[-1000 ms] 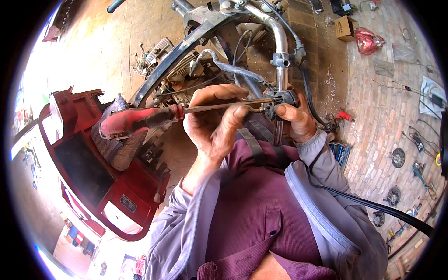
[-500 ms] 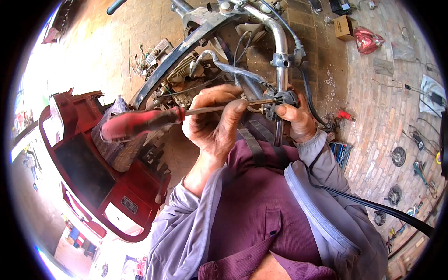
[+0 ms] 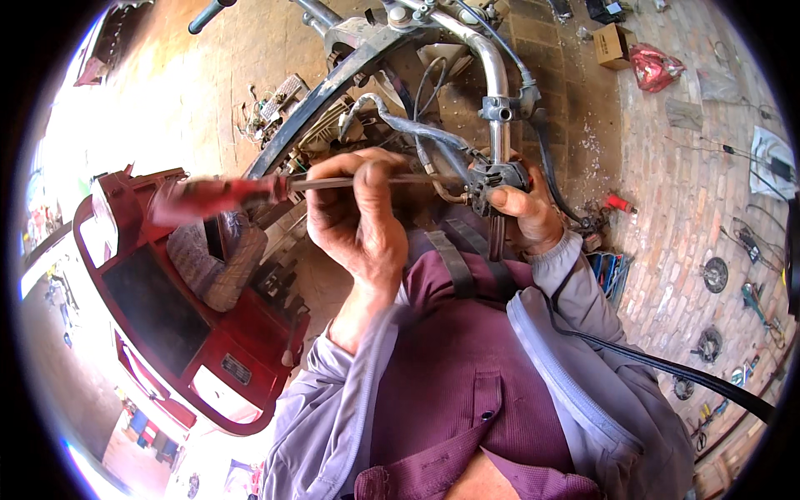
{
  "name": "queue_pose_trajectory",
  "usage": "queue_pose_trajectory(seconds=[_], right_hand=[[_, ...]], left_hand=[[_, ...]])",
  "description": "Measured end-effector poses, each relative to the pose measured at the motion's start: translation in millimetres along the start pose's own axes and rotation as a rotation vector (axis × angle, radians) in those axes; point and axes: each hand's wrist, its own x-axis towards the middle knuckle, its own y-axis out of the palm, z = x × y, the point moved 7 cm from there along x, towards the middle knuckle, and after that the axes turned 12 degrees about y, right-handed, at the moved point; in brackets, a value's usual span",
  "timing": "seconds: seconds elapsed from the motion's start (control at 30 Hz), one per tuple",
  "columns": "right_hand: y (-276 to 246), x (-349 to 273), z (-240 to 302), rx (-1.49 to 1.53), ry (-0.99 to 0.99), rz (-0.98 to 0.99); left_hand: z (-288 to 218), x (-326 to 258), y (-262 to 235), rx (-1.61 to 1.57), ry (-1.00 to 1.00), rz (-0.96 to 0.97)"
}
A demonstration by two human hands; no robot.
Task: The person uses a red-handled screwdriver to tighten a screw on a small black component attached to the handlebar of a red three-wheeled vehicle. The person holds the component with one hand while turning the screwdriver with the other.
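Observation:
A screwdriver with a red handle (image 3: 221, 198), smeared by motion, lies nearly level in front of me. My left hand (image 3: 358, 212) is closed on its metal shank, thumb and fingers pinching it, and the handle sticks out to the left. Its tip ends close to the left side of a black switch housing (image 3: 493, 185) on the chrome handlebar (image 3: 497, 79). Around the housing's right side my right hand (image 3: 533, 208) is closed, the thumb lying on its front. A grey wrapped cable (image 3: 408, 125) runs to the housing.
A red vehicle body panel (image 3: 175, 300) with a dark window stands at the left. Behind the handlebar is a dark metal frame (image 3: 333, 87). On the brick floor at the right lie a cardboard box (image 3: 614, 47), a red plastic bag (image 3: 657, 67) and several tools. A black cable (image 3: 667, 362) crosses my right arm.
My left hand and the screwdriver have moved left, drawing the tip back from over the switch housing to its left side. My right hand keeps its hold on the housing.

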Motion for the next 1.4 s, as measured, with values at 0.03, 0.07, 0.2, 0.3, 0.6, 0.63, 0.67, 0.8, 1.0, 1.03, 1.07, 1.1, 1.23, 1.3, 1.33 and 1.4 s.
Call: queue_pose_trajectory(seconds=[0.03,0.07,0.2,0.3,0.6,0.63,0.67,0.8,1.0,1.03,1.07,1.1,1.23,1.3,1.33,1.4], right_hand=[[-1,1,0,0.002,-0.003,-0.001],[-2,2,1,-0.031,-0.03,0.004],[2,0,4,-0.004,-0.059,-0.008],[0,1,1,0.056,-0.085,-0.03],[4,1,2,-0.005,-0.051,0.031],[4,1,4,-0.001,-0.053,0.033],[6,0,6,-0.026,-0.037,0.046],[5,0,5,-0.051,-0.042,0.03],[10,1,9,-0.049,-0.098,0.032],[10,-1,9,-0.046,-0.1,0.031],[7,-2,8,-0.061,-0.084,0.006],[5,-3,7,-0.076,-0.067,-0.019],[6,-2,9,-0.089,-0.048,0.016],[11,-1,7,-0.031,-0.008,0.02],[12,-1,7,-0.025,-0.044,-0.021],[3,-2,2,-0.008,-0.017,-0.013]], left_hand=[[0,4,0,0.024,0.037,-0.016],[2,5,-2,0.002,0.005,0.004],[8,-7,1,0.015,-0.23,0.188],[9,-15,25,0.135,-0.476,0.374],[32,-27,42,0.176,-0.435,0.595],[32,-24,42,0.18,-0.433,0.597],[30,-21,44,0.253,-0.376,0.684],[22,-8,56,0.463,-0.319,0.95],[28,-8,54,0.382,-0.473,0.917],[30,-10,48,0.301,-0.588,0.783],[33,-9,43,0.244,-0.661,0.691],[37,-9,36,0.186,-0.732,0.596],[42,-12,22,0.057,-0.841,0.437],[39,-21,21,0.159,-0.8,0.596],[38,-23,20,0.193,-0.783,0.602],[34,-24,27,0.185,-0.711,0.581]])
